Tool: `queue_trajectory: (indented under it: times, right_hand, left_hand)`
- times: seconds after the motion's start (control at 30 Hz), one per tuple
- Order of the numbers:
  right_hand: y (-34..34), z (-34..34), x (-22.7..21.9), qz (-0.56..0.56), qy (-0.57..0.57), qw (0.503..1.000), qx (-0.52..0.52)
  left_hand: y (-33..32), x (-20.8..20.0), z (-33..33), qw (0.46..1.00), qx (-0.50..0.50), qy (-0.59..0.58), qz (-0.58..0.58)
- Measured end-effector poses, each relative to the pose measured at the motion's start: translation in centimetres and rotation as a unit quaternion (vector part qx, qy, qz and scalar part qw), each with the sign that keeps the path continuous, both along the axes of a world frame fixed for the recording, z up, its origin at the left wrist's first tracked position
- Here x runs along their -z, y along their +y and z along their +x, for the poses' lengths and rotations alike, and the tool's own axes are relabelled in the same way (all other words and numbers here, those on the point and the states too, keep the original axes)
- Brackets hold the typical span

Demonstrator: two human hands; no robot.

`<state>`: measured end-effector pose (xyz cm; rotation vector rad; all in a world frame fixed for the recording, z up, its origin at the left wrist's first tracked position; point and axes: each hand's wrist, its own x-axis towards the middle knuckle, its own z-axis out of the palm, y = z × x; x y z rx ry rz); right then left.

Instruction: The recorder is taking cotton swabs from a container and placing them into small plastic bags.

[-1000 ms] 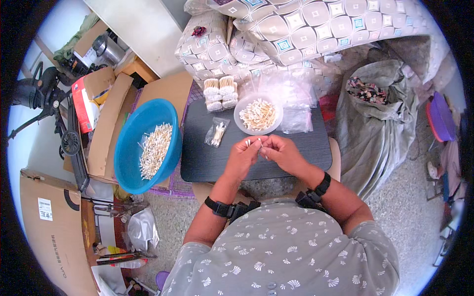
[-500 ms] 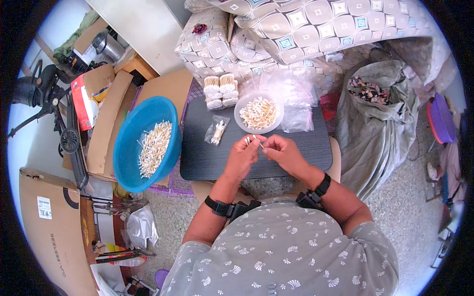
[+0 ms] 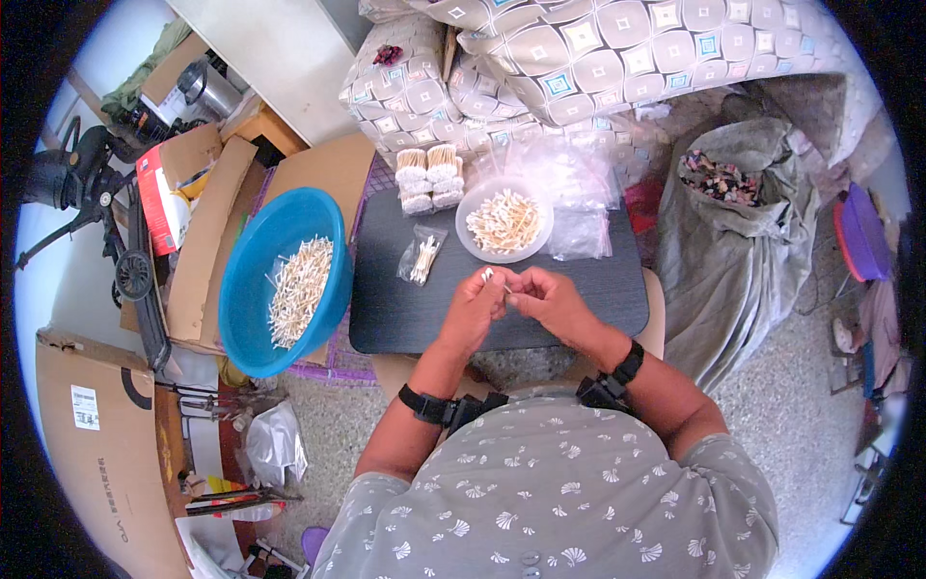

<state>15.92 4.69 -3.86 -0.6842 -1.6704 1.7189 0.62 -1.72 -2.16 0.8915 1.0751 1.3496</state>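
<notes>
Over the near part of the dark table (image 3: 405, 323), my two hands meet. My left hand (image 3: 473, 311) is closed around a few cotton swabs (image 3: 487, 275), whose white tips poke out above the fingers. My right hand (image 3: 550, 301) pinches a single cotton swab (image 3: 508, 289) beside the left fingertips. Just beyond the hands stands a white bowl (image 3: 466, 241) of loose cotton swabs. A small clear bag (image 3: 422, 257) with several swabs inside lies to the left of the bowl. Bundled cotton swabs (image 3: 429, 179) are stacked at the table's far left corner.
Left of the table, a blue basin (image 3: 231, 314) holds many loose swabs. Clear plastic bags (image 3: 579, 232) lie right of the bowl. Cardboard boxes (image 3: 106, 454) crowd the left side. A grey cloth sack (image 3: 714, 261) slumps on the right, and a patterned sofa (image 3: 617, 58) stands behind.
The fingers of both hands have drawn closer together, and the swab tips in my left hand sit a little differently. The bowl, basin and bags stay in place.
</notes>
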Motion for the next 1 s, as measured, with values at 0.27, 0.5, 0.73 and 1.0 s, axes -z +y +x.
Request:
queue_trajectory:
  times: [0.27, 0.5, 0.73, 1.0]
  right_hand:
    - [0.8, 0.6, 0.1, -0.086, -0.012, 0.996, -0.023]
    - [3.1, 0.8, 1.5, -0.027, -0.04, 0.998, 0.032]
    - [7.2, 0.4, 0.5, 0.159, -0.126, 0.976, 0.085]
    - [11.7, -1.8, -1.2, 0.342, -0.205, 0.913, 0.085]
  left_hand:
    - [0.7, 0.4, -0.6, 0.991, -0.108, 0.024, 0.08]
    - [0.9, 3.2, -4.1, 0.974, -0.126, 0.188, 0.014]
    - [0.9, 8.0, -6.5, 0.799, -0.139, 0.582, 0.063]
    - [0.8, 7.9, -5.9, 0.792, -0.141, 0.59, 0.062]
